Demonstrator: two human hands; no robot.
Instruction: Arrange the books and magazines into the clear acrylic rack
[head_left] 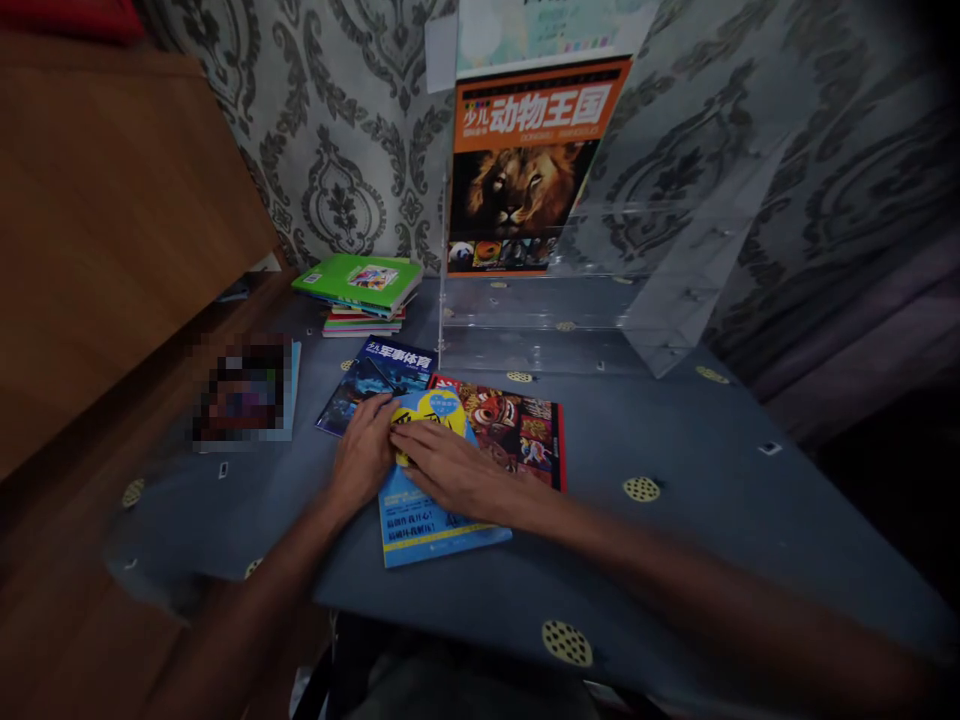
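A blue and yellow book (427, 530) lies at a slant on the table, partly over two other books. My left hand (364, 455) grips its left edge, with fingers bent over the cover. Across the middle of the same cover lies my right hand (457, 470), fingers stretched towards the left hand. The fingertips of both hands meet, hiding much of the title. Under and behind them, a dark blue book (382, 370) shows at the left, and a red book with colourful masks (525, 420) at the right.
A clear acrylic rack (532, 320) stands behind, holding an orange lion book (536, 170) with a pale green book (547, 30) above. A stack with a green book (360, 280) on top sits left of it. Further left lies a pixelated book (244, 395). A wooden cabinet (112, 230) borders the table (675, 560).
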